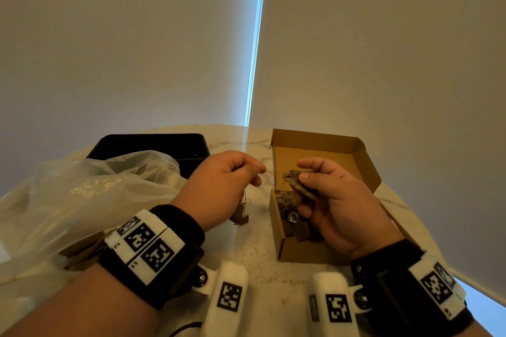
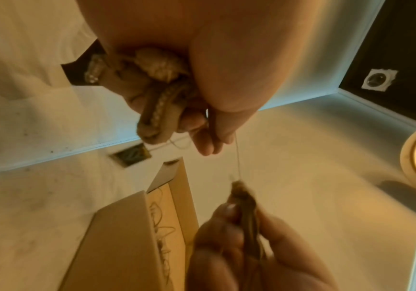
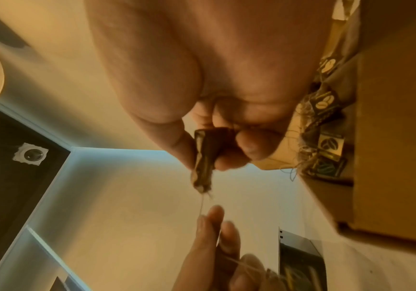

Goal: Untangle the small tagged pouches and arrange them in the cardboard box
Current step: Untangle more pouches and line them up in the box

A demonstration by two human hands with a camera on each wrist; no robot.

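Observation:
My right hand (image 1: 303, 170) pinches a small brown pouch (image 1: 297, 183) above the open cardboard box (image 1: 315, 253). A thin string (image 2: 237, 157) runs taut from that pouch (image 3: 203, 171) to my left hand (image 1: 260, 172), which pinches it between thumb and finger. In the left wrist view the left hand (image 2: 214, 141) also holds a bunch of pouches (image 2: 157, 88) in its palm, and a dark tag (image 2: 131, 156) dangles from them. Several pouches with tags (image 3: 325, 102) and tangled strings lie in the near end of the box.
A black tray (image 1: 153, 142) stands at the back left of the round marble table (image 1: 246, 260). A crumpled clear plastic bag (image 1: 82, 194) lies at the left. The box lid (image 1: 320, 139) stands up behind the box. Crumbs are scattered on the table.

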